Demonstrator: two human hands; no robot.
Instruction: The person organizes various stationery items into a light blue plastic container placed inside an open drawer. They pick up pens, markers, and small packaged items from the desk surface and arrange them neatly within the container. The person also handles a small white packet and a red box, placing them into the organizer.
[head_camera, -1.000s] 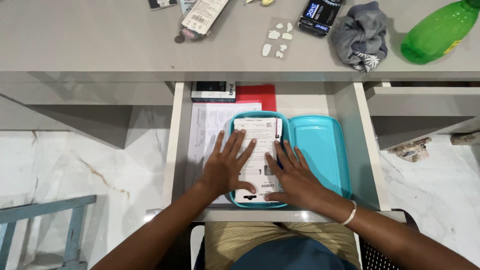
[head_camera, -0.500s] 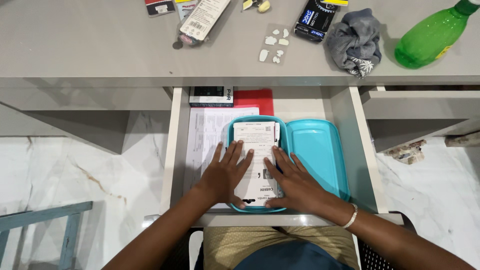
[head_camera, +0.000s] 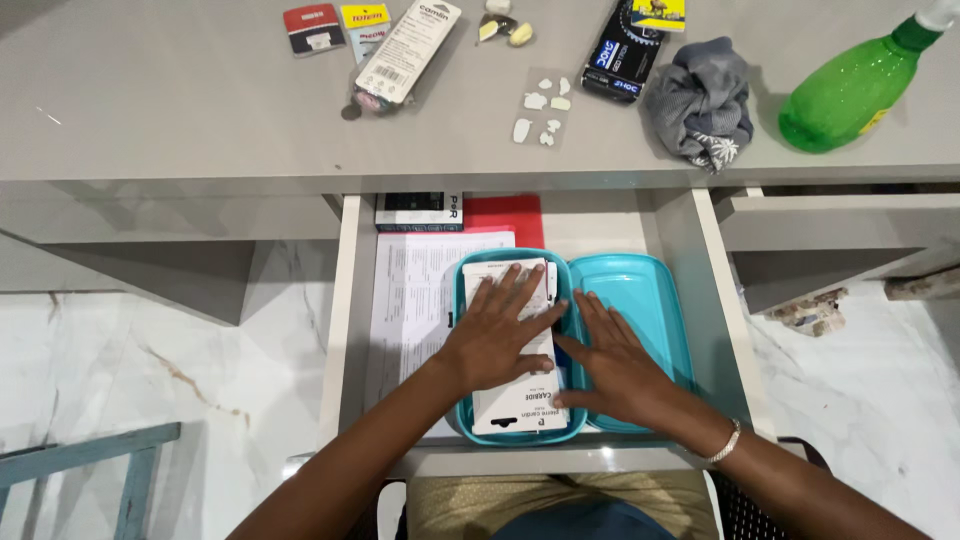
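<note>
A teal plastic box (head_camera: 462, 415) sits in an open desk drawer (head_camera: 350, 300), filled with white printed packets (head_camera: 515, 405). My left hand (head_camera: 495, 335) lies flat on top of the packets, fingers spread, pressing down. My right hand (head_camera: 615, 365) rests palm-down on the teal lid (head_camera: 640, 290) that lies right of the box, its thumb touching the box's right rim. A bracelet circles my right wrist. Neither hand grips anything.
A printed sheet (head_camera: 410, 290), a red card (head_camera: 505, 215) and a dark booklet (head_camera: 420, 210) lie in the drawer behind the box. On the desktop are a green bottle (head_camera: 845, 95), a grey cloth (head_camera: 700, 100), packets (head_camera: 405, 50) and small white pieces (head_camera: 540, 105). A second drawer (head_camera: 830, 225) stands open at right.
My left hand slid forward and rightward onto the middle of the packets. My right hand shifted right, off the packets and onto the lid. The camera tilted, showing more desktop.
</note>
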